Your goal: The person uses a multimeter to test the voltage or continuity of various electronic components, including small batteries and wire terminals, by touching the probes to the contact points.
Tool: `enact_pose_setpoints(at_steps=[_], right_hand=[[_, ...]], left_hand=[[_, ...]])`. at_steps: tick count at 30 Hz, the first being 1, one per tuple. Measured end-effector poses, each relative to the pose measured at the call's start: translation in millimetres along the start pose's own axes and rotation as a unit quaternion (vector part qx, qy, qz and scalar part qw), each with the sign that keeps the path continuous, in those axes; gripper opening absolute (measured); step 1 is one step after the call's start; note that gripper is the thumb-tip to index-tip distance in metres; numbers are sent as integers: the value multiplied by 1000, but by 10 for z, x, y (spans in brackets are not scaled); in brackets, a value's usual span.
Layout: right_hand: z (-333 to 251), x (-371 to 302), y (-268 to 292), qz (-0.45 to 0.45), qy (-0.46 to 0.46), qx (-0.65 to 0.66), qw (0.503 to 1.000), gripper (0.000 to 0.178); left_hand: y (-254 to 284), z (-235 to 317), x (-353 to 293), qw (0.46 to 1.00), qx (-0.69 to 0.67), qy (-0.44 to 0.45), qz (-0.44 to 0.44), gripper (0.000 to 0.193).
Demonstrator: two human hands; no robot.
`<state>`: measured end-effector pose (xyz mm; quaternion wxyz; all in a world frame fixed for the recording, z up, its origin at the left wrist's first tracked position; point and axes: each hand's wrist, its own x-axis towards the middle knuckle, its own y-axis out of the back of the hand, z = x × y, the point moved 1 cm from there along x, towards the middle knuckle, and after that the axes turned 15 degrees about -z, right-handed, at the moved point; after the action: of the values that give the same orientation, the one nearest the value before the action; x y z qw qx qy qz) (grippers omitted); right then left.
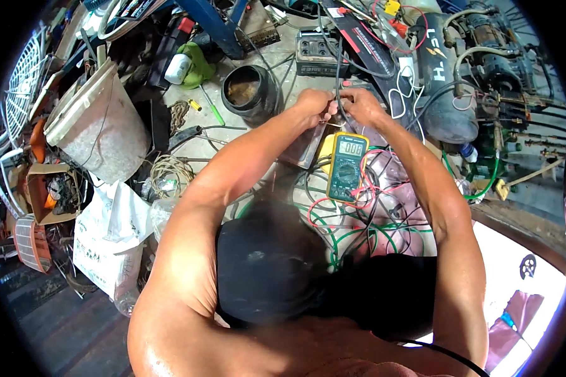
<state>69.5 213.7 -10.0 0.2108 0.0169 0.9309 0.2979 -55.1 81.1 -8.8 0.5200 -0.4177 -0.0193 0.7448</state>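
My left hand (317,108) and my right hand (360,107) meet just beyond the multimeter, fingers closed and almost touching. A black cable (338,75) runs down into the gap between them. What the fingertips pinch is too small and partly hidden. Close below the hands lies a yellow and dark green multimeter (348,166), its display lit and its dial facing up. Red and black leads (365,188) trail from its lower end into a tangle of green, red and black wires (365,229). Left of the multimeter is a flat, brownish box-like piece (303,146), partly behind my left forearm.
A black pot (250,94) stands left of my hands, near a green screwdriver (212,107). Behind sits a multi-socket power box (319,53). A dark tank with a motor (446,81) fills the right. At left are a dirty white bucket (100,122) and a white sack (113,239).
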Motion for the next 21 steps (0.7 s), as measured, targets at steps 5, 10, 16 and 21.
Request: enact_pose_setpoints(at_steps=[5,10,16,21], right_hand=[[-225,-144,-19,105,29,7,994,33],[-513,-364,-17,212,94,-7,973,31],[-556,-573,-149,83,53,53,994,33],[-528,-894,-249,-47,20,83,995,32]], left_hand=[[32,89,-67,999,37,-30,18,16],[295,367,-464,982,-18,-181,43,12],[630,128,-1083,989,30,-145,-18,10],[804,-203,-1136,985,141,-85,49,8]])
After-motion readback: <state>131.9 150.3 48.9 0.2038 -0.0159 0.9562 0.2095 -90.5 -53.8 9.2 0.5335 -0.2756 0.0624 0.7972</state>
